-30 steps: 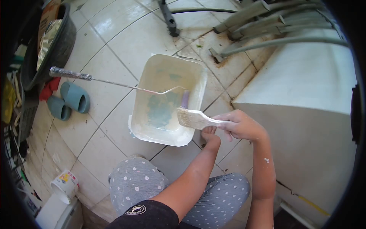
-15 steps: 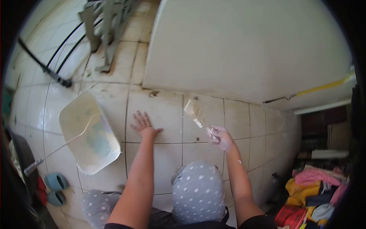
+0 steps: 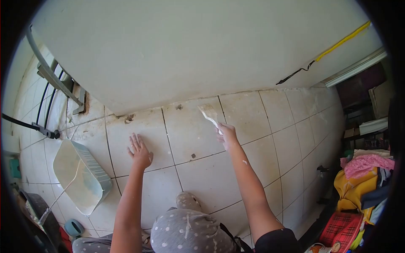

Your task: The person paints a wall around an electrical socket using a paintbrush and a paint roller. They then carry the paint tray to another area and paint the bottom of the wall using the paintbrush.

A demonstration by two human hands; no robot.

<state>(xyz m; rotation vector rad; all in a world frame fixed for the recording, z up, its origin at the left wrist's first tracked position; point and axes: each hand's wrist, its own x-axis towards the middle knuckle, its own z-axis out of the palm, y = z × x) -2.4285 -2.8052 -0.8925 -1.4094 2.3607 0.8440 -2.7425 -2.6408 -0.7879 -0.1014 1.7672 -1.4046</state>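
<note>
My right hand is closed around the handle of a paintbrush. The brush's bristles point up and left, close to the floor near the foot of the wall. White smears mark the right forearm. Fingers spread, my left hand rests flat on or just over the tiles and holds nothing. To its left stands a pale plastic tub with whitish and bluish paint stains inside. A thin rod, its roller-like end over the tub's left side, leans across it.
A pale wall rises beyond the tiled floor. Metal legs and black tubing stand at the left. Yellow and black cord hangs on the wall. Heaped clothes lie at right, slippers at lower left.
My view has swung, bringing more of the wall in. The right hand has carried the paintbrush closer to the wall's base. My left hand stays spread at the floor.
</note>
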